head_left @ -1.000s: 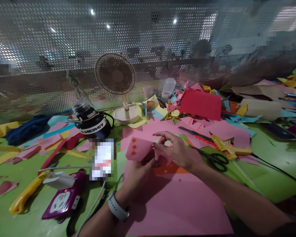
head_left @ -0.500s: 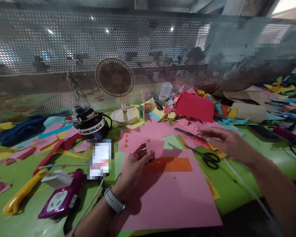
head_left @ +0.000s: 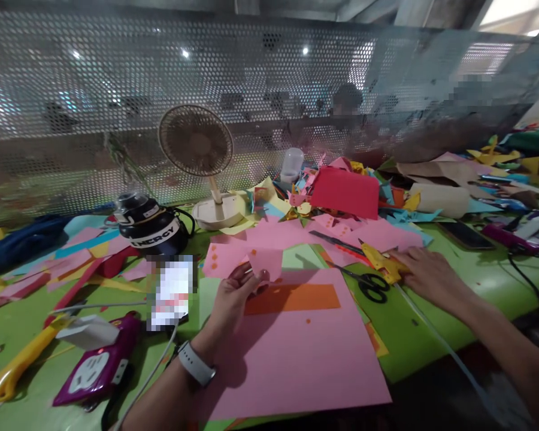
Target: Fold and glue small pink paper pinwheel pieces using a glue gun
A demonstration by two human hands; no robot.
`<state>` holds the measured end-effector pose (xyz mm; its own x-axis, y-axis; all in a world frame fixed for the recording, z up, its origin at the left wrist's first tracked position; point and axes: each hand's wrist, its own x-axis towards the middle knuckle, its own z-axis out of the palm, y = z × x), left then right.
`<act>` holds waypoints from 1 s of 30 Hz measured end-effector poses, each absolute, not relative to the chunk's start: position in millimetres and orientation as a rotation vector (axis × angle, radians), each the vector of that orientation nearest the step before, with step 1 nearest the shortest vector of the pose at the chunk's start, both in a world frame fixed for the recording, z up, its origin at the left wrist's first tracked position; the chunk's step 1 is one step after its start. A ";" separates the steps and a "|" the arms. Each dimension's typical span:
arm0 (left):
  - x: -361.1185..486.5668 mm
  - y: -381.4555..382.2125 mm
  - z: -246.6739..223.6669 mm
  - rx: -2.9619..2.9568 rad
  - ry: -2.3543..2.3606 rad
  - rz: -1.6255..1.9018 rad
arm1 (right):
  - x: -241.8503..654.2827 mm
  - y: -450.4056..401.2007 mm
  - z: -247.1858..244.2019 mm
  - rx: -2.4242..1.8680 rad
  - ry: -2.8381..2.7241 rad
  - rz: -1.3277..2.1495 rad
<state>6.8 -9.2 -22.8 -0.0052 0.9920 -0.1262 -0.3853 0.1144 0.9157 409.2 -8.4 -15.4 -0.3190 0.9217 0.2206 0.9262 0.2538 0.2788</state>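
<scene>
Head view: at the centre of the frame, the left hand (head_left: 238, 293) has its grip clenched on a pink paper piece (head_left: 269, 263) marked with small orange diamonds, pinched between thumb and fingers. A pale watch (head_left: 196, 363) sits on that wrist. Right of centre, the right hand (head_left: 435, 278) is at the handle end of a yellow glue gun (head_left: 377, 260); its fingers overlap the handle, but I cannot tell whether its grip has closed around it. A pale cord runs from the gun toward the lower right.

Below the left hand, a large pink sheet (head_left: 296, 365) fills the lower centre, with an orange strip (head_left: 296, 297) lying across its upper part. Black-handled scissors (head_left: 372, 287) lie between the sheet and the glue gun, on the green bench (head_left: 413, 353). In the lower left are a purple power strip (head_left: 87, 374) and a yellow-handled tool (head_left: 22, 362). A fan (head_left: 200, 143) stands upper left of centre, behind a dark container (head_left: 153, 233) lettered "ENERGY". Red paper (head_left: 345, 193) rests among coloured scraps right of the fan.
</scene>
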 end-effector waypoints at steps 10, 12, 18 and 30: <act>7.7 -6.6 -23.6 0.797 0.998 1.321 | 394.4 -12.8 1.1 -1.700 -1.854 -0.437; 7.7 -6.7 -23.6 0.796 0.982 1.312 | 377.7 -12.1 10.6 -1.716 -1.498 -0.201; 9.3 -9.3 -20.6 0.783 0.974 1.348 | 316.0 2.3 34.2 -1.340 -1.041 0.751; 5.6 -3.9 -20.8 0.701 0.999 1.355 | 215.7 20.7 40.1 -1.033 -1.484 1.344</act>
